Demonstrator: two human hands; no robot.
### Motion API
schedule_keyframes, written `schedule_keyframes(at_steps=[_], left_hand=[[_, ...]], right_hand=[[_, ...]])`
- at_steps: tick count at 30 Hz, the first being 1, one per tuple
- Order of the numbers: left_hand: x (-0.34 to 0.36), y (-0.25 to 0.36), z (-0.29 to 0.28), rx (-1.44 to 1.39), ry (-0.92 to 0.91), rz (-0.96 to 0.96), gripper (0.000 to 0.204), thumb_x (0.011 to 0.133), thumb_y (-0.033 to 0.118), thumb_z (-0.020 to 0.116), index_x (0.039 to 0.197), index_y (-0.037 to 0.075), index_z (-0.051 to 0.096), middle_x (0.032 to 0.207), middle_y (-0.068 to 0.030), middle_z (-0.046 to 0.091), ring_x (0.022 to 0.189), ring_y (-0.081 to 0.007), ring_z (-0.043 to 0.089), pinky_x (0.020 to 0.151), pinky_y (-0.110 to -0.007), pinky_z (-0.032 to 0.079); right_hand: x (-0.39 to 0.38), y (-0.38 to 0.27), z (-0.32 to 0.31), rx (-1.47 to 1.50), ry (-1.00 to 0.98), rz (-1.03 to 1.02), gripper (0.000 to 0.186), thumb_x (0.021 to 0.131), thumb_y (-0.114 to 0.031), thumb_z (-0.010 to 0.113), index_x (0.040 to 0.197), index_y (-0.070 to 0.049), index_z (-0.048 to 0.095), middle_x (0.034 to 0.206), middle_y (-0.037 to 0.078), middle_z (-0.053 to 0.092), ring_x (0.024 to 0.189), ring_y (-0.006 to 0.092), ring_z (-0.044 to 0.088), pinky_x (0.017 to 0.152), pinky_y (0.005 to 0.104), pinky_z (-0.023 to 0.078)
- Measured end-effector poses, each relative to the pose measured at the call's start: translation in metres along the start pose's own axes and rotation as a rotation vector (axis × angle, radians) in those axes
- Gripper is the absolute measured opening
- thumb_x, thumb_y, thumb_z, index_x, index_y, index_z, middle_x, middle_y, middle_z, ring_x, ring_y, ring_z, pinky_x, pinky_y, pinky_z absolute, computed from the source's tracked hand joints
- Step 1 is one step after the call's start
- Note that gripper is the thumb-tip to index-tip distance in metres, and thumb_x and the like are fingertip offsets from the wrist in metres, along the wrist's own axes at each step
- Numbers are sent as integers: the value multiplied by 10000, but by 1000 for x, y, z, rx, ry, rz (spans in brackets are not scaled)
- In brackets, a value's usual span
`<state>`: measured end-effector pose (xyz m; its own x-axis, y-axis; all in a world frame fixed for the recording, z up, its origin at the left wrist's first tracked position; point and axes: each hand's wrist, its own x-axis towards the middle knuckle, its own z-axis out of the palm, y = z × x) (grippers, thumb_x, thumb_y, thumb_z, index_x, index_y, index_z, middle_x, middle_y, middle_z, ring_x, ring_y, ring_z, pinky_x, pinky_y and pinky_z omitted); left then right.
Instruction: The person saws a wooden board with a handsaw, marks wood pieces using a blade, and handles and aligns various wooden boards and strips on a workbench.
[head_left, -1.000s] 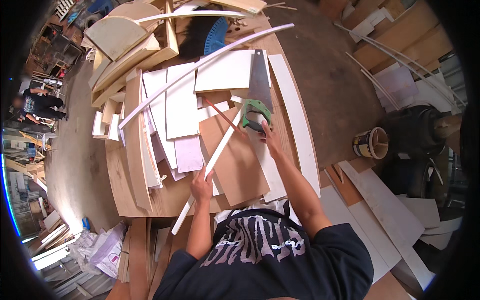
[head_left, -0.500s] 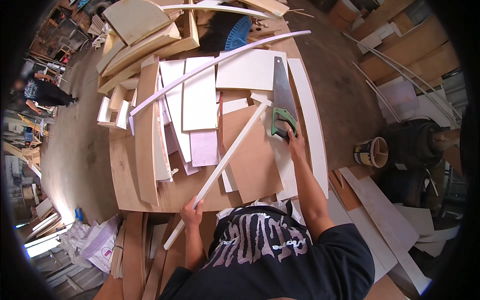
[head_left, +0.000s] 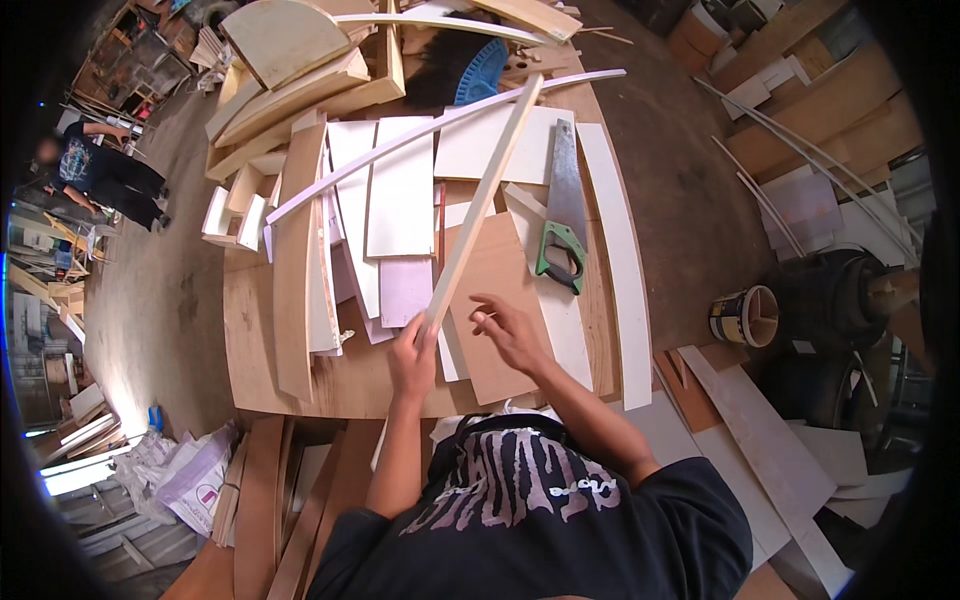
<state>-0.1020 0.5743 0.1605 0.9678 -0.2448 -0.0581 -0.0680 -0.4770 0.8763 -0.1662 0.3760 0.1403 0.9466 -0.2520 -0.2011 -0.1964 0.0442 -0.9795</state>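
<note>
My left hand [head_left: 415,350] is closed around a long pale wooden strip [head_left: 485,190], which slants up and away across the workbench. Nothing is in my right hand [head_left: 507,335]; its fingers are apart and partly curled above a brown board [head_left: 492,345], just right of the strip. To the far right of that hand lies a handsaw [head_left: 566,190] with a green and black handle, flat on the white boards with its blade pointing away. The strip passes over a long, thin, curved lilac strip [head_left: 370,155] that rests across the boards.
White panels [head_left: 402,190] and a lilac piece [head_left: 407,292] cover the workbench [head_left: 250,350]. A curved wooden frame [head_left: 300,105] and a blue fan-shaped piece [head_left: 482,72] are at the back. A bucket [head_left: 742,317] stands right; another person [head_left: 105,170] stands left.
My right hand has let go of the handsaw and moved left, beside the strip. My left hand has moved forward and right, carrying the strip farther up over the boards.
</note>
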Motion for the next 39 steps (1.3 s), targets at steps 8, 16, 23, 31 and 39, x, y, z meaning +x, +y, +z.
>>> schedule_keyframes(at_steps=[8, 16, 23, 31, 39], left_hand=[[122, 105, 82, -666, -312, -66, 374, 1067, 161, 521, 1396, -4, 581, 1111, -21, 665, 855, -82, 580, 782, -256, 496], [120, 82, 119, -814, -346, -162, 497, 1065, 205, 552, 1517, 11, 485, 1352, -52, 647, 1197, -149, 607, 993, -288, 470], [34, -6, 104, -237, -214, -185, 392, 980, 211, 660, 1306, -8, 667, 1277, -138, 699, 1176, -239, 657, 1018, -351, 496], [-52, -79, 103, 185, 3, -90, 523, 851, 201, 791, 1297, 4, 601, 1283, -220, 567, 1229, -401, 534, 1070, -485, 442], [-45, -82, 100, 299, 8, -214, 711, 805, 249, 840, 1387, 29, 497, 1343, -238, 487, 1277, -418, 473, 1089, -518, 408]], right_hand=[[-11, -33, 17, 200, 22, -85, 535, 1081, -228, 573, 1546, -50, 380, 1072, 100, 661, 938, 174, 668, 844, 325, 523], [23, -20, -19, 231, 315, -10, 435, 1085, -225, 558, 1490, -103, 457, 861, 19, 616, 587, 64, 536, 516, 232, 452], [122, 7, -86, -497, 512, -145, 524, 1031, -206, 620, 1528, -117, 480, 897, 154, 709, 776, 303, 691, 744, 411, 554], [168, 32, -83, -698, 455, -204, 680, 915, -49, 687, 1549, -126, 452, 1144, 274, 652, 1076, 471, 629, 940, 506, 507], [148, 55, -78, -723, 628, -395, 612, 847, -29, 721, 1428, -108, 546, 1291, 235, 533, 1232, 414, 521, 993, 460, 478]])
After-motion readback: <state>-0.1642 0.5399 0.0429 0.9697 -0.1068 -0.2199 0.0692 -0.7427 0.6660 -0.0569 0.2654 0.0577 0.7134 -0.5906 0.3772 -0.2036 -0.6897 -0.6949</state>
